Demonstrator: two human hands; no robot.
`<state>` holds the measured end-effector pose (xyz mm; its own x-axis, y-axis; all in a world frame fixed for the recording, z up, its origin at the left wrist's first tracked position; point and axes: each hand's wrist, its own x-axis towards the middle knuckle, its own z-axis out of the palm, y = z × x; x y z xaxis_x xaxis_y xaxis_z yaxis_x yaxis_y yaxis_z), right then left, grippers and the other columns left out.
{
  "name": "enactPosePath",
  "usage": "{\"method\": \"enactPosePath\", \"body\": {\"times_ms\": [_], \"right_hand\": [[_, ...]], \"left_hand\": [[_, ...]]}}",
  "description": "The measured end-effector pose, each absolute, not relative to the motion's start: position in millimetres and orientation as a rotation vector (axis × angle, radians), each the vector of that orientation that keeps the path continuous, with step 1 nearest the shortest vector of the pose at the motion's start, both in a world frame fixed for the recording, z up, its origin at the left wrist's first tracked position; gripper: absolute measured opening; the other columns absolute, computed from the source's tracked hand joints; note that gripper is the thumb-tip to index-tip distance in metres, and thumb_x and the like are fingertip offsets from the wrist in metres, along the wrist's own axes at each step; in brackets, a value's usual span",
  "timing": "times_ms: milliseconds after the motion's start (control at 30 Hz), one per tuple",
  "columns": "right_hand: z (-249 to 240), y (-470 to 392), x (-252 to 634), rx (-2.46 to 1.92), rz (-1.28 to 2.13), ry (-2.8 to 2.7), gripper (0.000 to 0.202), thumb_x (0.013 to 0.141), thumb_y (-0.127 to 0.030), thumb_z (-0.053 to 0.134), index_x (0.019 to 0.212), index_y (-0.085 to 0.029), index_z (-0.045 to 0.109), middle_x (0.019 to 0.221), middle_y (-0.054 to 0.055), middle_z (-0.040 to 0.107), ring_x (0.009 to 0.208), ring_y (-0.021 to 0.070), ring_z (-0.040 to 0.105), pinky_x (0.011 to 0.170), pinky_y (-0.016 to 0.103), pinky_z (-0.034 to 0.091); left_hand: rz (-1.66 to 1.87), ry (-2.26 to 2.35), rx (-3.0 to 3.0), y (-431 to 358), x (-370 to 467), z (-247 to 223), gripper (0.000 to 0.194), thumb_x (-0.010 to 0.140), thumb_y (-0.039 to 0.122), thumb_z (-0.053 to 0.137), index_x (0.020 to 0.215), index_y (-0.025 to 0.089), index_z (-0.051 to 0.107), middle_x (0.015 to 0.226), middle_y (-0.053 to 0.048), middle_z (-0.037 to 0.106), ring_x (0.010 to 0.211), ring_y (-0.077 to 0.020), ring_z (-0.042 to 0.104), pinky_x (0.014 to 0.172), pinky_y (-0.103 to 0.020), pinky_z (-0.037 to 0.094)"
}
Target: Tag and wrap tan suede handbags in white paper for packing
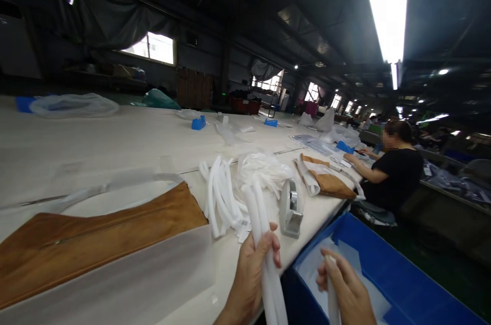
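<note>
My left hand [251, 268] is closed around a few white foam rods [255, 202], which run up over the table and down below my fist. To its right, my right hand [347, 284] pinches the end of a white strip [333, 299] that hangs down; whether it is another foam rod I cannot tell. More white rods [222, 194] lie in a loose pile just beyond my left hand, beside a heap of thin white plastic [263, 169]. Close by stands a grey tape dispenser [291, 210].
A brown suede-like bag piece [153, 225] with white paper covers the table's left front. Another brown piece [332, 181] lies at right. Below the table edge is a blue bin [399, 276] with white sheets. A person in black [397, 171] sits farther right.
</note>
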<state>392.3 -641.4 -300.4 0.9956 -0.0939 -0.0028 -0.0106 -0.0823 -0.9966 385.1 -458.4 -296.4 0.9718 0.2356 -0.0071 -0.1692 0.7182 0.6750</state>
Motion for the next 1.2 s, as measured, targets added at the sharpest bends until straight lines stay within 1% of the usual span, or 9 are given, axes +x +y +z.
{"method": "enactPosePath", "body": {"times_ms": [67, 167, 333, 500, 667, 767, 833, 967, 1200], "right_hand": [[-270, -618, 405, -1.547, -0.077, -0.042, 0.057, 0.075, -0.062, 0.068, 0.111, -0.017, 0.062, 0.081, 0.004, 0.068, 0.073, 0.0219, 0.066, 0.066, 0.033, 0.057], [-235, -580, 419, -1.440, -0.006, -0.191, 0.053, 0.079, -0.058, 0.067, 0.113, -0.018, 0.060, 0.087, 0.004, 0.069, 0.076, 0.0212, 0.068, 0.068, 0.032, 0.057], [-221, -547, 430, -1.504, -0.019, -0.271, 0.050, 0.081, -0.057, 0.063, 0.113, -0.018, 0.061, 0.088, 0.004, 0.068, 0.074, 0.0179, 0.065, 0.065, 0.029, 0.054], [-223, -535, 441, -1.613, -0.120, -0.312, 0.040, 0.084, -0.051, 0.059, 0.106, -0.017, 0.064, 0.079, 0.002, 0.067, 0.072, 0.0170, 0.061, 0.066, 0.028, 0.050], [-231, -536, 446, -1.790, -0.159, -0.435, 0.039, 0.089, -0.045, 0.053, 0.115, -0.018, 0.062, 0.105, 0.008, 0.068, 0.102, 0.0231, 0.062, 0.093, 0.036, 0.046], [-255, -555, 435, -1.823, -0.039, -0.502, 0.043, 0.091, -0.051, 0.051, 0.120, -0.021, 0.060, 0.115, 0.008, 0.065, 0.113, 0.0236, 0.057, 0.100, 0.037, 0.042], [-275, -572, 418, -1.766, 0.167, -0.513, 0.045, 0.090, -0.057, 0.051, 0.115, -0.020, 0.063, 0.107, 0.006, 0.066, 0.107, 0.0225, 0.058, 0.096, 0.036, 0.043], [-316, -606, 376, -1.647, 0.522, -0.367, 0.047, 0.086, -0.061, 0.056, 0.095, -0.016, 0.065, 0.084, 0.001, 0.062, 0.081, 0.0168, 0.056, 0.076, 0.028, 0.045], [-345, -652, 335, -1.541, 0.604, -0.188, 0.043, 0.086, -0.058, 0.059, 0.089, -0.016, 0.062, 0.072, 0.000, 0.063, 0.059, 0.0117, 0.056, 0.060, 0.024, 0.043]], "left_hand": [[0.136, 0.061, 0.740, -478, 379, -309, 0.039, 0.080, 0.043, 0.075, 0.105, 0.015, 0.064, 0.091, -0.008, 0.067, 0.074, -0.0158, 0.063, 0.069, -0.027, 0.054], [0.042, -0.034, 0.712, -487, 370, -309, 0.033, 0.085, 0.042, 0.070, 0.105, 0.016, 0.066, 0.109, -0.012, 0.066, 0.095, -0.0245, 0.065, 0.088, -0.037, 0.052], [0.032, -0.085, 0.739, -483, 360, -300, 0.038, 0.084, 0.042, 0.070, 0.113, 0.017, 0.064, 0.096, -0.010, 0.068, 0.089, -0.0252, 0.065, 0.081, -0.036, 0.052], [0.002, -0.071, 0.846, -480, 361, -310, 0.037, 0.084, 0.042, 0.071, 0.109, 0.015, 0.066, 0.077, -0.005, 0.065, 0.069, -0.0180, 0.060, 0.064, -0.028, 0.049], [-0.038, -0.048, 0.850, -479, 367, -302, 0.026, 0.078, 0.033, 0.077, 0.088, 0.011, 0.069, 0.077, -0.007, 0.068, 0.066, -0.0180, 0.062, 0.064, -0.027, 0.051], [0.149, 0.053, 0.781, -468, 384, -292, 0.028, 0.069, 0.026, 0.083, 0.091, 0.014, 0.069, 0.081, -0.004, 0.070, 0.069, -0.0171, 0.065, 0.068, -0.027, 0.054], [0.213, 0.111, 0.736, -453, 399, -287, 0.031, 0.067, 0.025, 0.084, 0.092, 0.015, 0.069, 0.079, -0.002, 0.069, 0.072, -0.0175, 0.066, 0.071, -0.028, 0.056], [0.258, 0.082, 0.687, -421, 423, -279, 0.029, 0.067, 0.024, 0.083, 0.090, 0.016, 0.067, 0.086, -0.004, 0.070, 0.091, -0.0252, 0.069, 0.083, -0.042, 0.058], [0.395, 0.082, 0.661, -400, 438, -278, 0.021, 0.071, 0.019, 0.079, 0.087, 0.015, 0.066, 0.075, 0.001, 0.065, 0.077, -0.0163, 0.067, 0.090, -0.045, 0.056]]}}
